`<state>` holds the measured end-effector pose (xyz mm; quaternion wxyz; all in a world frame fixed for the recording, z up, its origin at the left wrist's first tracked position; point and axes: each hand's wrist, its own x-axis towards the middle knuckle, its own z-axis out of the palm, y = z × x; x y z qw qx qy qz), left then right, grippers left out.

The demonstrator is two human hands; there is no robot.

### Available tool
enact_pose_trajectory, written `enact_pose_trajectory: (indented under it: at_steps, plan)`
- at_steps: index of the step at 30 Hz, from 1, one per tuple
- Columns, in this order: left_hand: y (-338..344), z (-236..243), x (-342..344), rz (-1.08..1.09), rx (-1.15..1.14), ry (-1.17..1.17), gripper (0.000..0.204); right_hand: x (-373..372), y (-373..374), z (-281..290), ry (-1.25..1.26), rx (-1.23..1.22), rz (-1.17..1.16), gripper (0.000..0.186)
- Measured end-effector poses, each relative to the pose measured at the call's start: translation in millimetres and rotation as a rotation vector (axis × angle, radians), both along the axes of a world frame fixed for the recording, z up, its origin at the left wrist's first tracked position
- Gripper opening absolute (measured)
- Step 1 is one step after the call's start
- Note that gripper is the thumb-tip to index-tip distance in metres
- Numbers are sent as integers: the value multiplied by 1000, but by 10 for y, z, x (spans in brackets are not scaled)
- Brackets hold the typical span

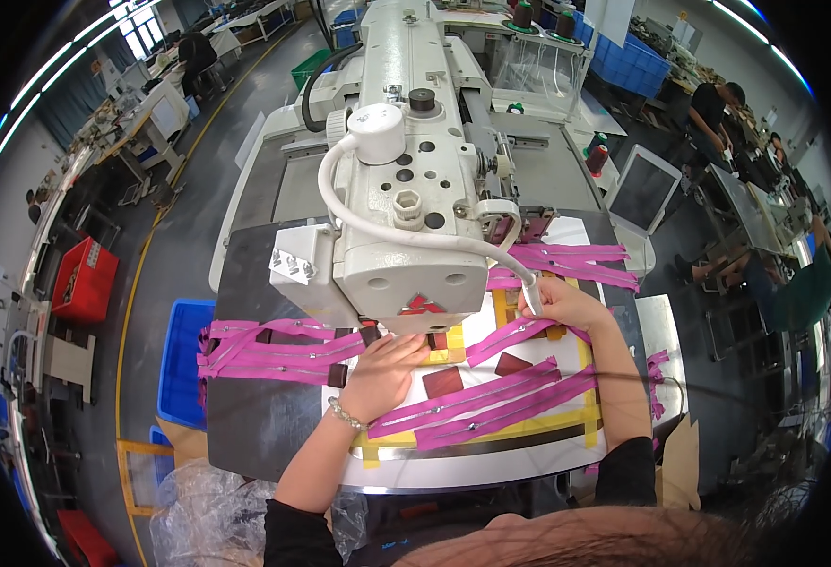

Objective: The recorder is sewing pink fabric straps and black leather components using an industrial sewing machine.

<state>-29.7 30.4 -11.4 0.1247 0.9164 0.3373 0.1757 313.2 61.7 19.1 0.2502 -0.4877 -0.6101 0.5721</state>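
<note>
My left hand (pixel 389 370) lies flat at the front of the sewing machine head (pixel 415 274), fingers stretched out and together over the edge of a white template (pixel 392 471) with yellow tape. Beside its fingertips is a small dark red patch (pixel 437 341). My right hand (pixel 561 306) is closed, its fingertips at the end of a magenta zipper (pixel 505 340), next to the tip of the bendable lamp (pixel 532 297). Part of its grip is hidden behind that lamp. Two more magenta zippers (pixel 477 398) lie across the template nearer to me, below dark red patches (pixel 444 382).
A bundle of magenta zippers (pixel 274 352) lies to the left, with a dark piece (pixel 338 375) at its end. More zippers (pixel 576 255) lie behind my right hand. A blue bin (pixel 187 364) stands left of the table, above clear plastic wrap (pixel 209 510). A screen (pixel 646 189) stands right.
</note>
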Motion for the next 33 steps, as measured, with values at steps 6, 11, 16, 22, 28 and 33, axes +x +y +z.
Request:
enact_pose_trajectory:
  at_steps: [6, 11, 16, 22, 28, 33]
  plan:
    - [-19, -6, 0, 7, 8, -2, 43, -14, 20, 22, 160, -133, -65, 16]
    - [-11, -1, 30, -7, 21, -10, 43, 154, -2, 59, 412, -219, -115, 14]
    - [-19, -33, -4, 13, 15, -2, 43, -189, -41, 145, -139, -45, 2, 19]
    - [-20, 78, 75, 36, 0, -21, 50, -233, -41, -63, -81, 60, -10, 16]
    - [-158, 58, 192, 42, 57, 49, 55, -343, -71, -72, -81, 36, -31, 15]
    - [-222, 19, 273, 79, 104, 20, 60, -401, -107, -62, -129, 80, -67, 16]
